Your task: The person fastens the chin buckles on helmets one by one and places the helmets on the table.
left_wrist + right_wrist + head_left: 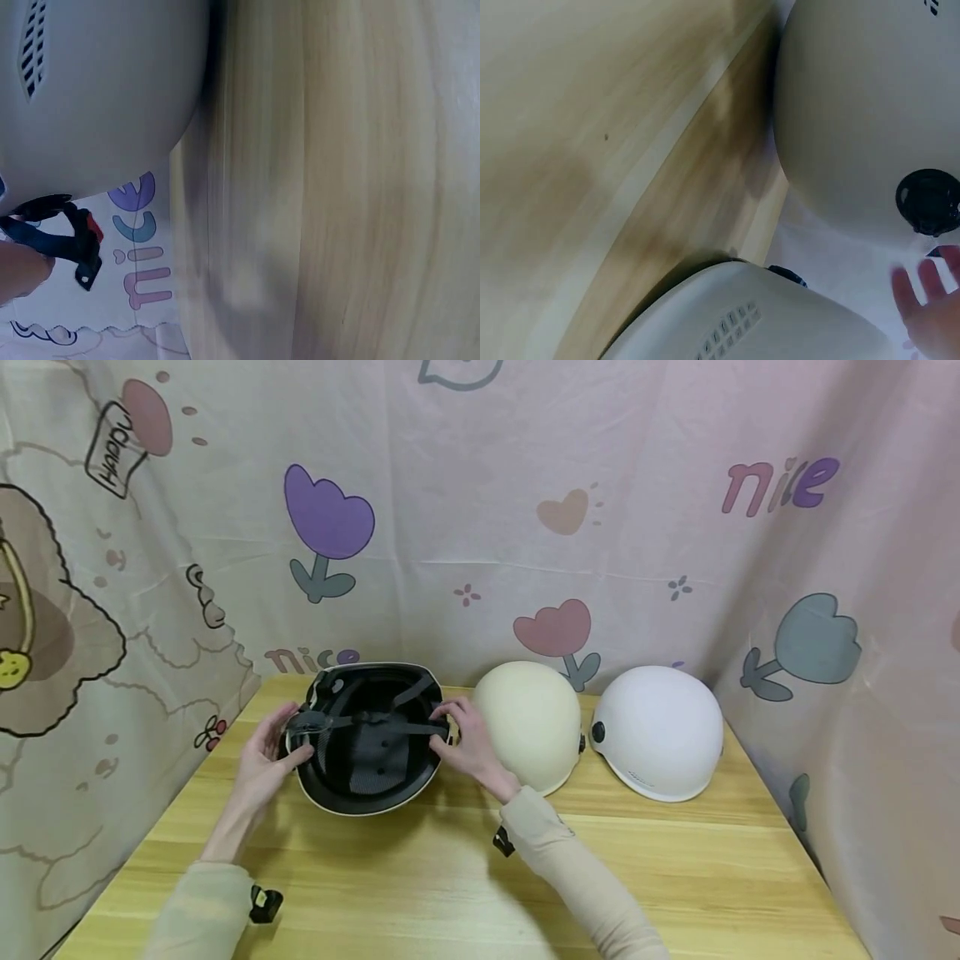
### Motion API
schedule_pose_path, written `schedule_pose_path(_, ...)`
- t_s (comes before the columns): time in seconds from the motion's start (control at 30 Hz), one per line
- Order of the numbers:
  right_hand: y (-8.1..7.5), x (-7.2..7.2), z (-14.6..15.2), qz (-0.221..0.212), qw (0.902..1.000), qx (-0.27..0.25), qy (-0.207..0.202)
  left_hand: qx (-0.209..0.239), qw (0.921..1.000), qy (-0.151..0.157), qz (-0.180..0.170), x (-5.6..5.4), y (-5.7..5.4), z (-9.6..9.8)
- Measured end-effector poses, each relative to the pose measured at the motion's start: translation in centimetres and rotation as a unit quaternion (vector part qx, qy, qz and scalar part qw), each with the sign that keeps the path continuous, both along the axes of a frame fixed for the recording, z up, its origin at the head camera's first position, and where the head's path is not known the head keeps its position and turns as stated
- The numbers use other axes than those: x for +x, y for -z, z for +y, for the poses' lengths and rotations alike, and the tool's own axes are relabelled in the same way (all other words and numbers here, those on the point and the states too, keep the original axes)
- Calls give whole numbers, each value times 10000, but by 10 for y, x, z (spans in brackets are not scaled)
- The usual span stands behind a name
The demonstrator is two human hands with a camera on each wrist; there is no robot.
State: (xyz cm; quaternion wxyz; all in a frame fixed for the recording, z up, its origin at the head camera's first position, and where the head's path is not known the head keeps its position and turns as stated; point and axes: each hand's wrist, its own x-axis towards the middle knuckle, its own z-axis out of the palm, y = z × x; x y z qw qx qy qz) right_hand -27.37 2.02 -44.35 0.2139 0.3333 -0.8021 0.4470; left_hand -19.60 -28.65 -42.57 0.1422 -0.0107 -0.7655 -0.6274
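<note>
Head view: the upturned helmet sits far left on the table, left hand gripping its left rim, right hand pinching at the right; the strap spans left to right between them. Left wrist: a buckle dangles. Right wrist: fingers beside the black knob, nearest the cream helmet.

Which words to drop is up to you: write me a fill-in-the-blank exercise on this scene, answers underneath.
In the head view, the round white hard-shell helmet sits to the ____ of the round cream hard-shell helmet.
The pale hard-shell helmet between the person's left hand and right hand has a lining coloured ____.
The flat, pale yellow tabletop looks made of ____.

right; black; wood
</note>
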Motion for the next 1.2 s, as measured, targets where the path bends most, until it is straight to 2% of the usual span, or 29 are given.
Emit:
schedule_pose_path(0.13,0,-1,5,227,9992,261,-184,183,9997,135,1,-2,0,3)
schedule_pose_path(0.37,-6,-6,11,556,9938,580,-773,-132,9996,62,-243,-1,0,1)
schedule_pose_path(0.47,-12,-7,12,537,9908,642,-1062,-130,9988,145,-449,-1,-1,1)
schedule_pose_path(0.57,-19,-6,12,405,9894,765,-1170,-71,9980,230,-585,-2,-1,0)
schedule_pose_path(0.73,-26,-6,11,71,9869,1071,-1203,-114,9975,210,-667,-3,1,-2)
schedule_pose_path(0.87,-28,-10,9,-118,9870,1064,-1199,-169,9972,181,-700,-4,1,-3)
schedule_pose_path(1.03,-32,-16,4,-171,9901,919,-1047,-65,9968,176,-783,-4,1,-3)
schedule_pose_path(1.2,-39,-19,0,-201,9899,1031,-956,16,9957,191,-911,-4,-1,-3)
